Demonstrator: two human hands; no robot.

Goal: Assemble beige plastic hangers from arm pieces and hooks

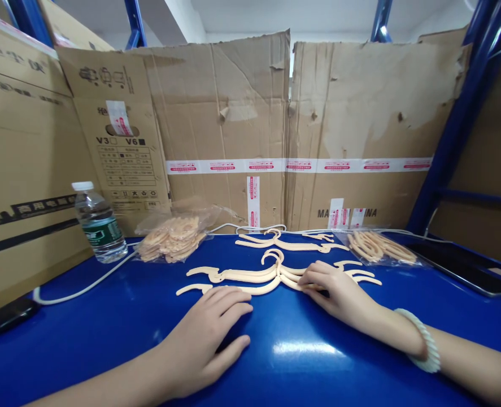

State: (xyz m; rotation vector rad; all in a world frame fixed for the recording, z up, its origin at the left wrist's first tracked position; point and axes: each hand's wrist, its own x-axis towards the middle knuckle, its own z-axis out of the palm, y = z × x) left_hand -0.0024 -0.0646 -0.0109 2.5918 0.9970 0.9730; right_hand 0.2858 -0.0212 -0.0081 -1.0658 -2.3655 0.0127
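Observation:
Beige plastic clothes hangers with hooks lie on the blue table in the middle of the head view. My right hand (332,288) is closed over the right arm of the nearest hanger (261,290), thumb below and fingers above, hiding part of it. My left hand (210,333) rests palm down with fingers stretched and thumb apart, its fingertips at the left arm of that same hanger. Just behind, a second hanger (245,275) lies nearly parallel, overlapping it near the hooks. Farther back is another hanger (296,246) with jointed ends.
Left of the hangers sits a clear bag of beige pieces (171,237) beside a water bottle (101,229). To the right are another bag of beige parts (379,249) and a dark flat device (466,268). A white cable (81,291) crosses the table (284,373); cardboard (225,130) walls the back.

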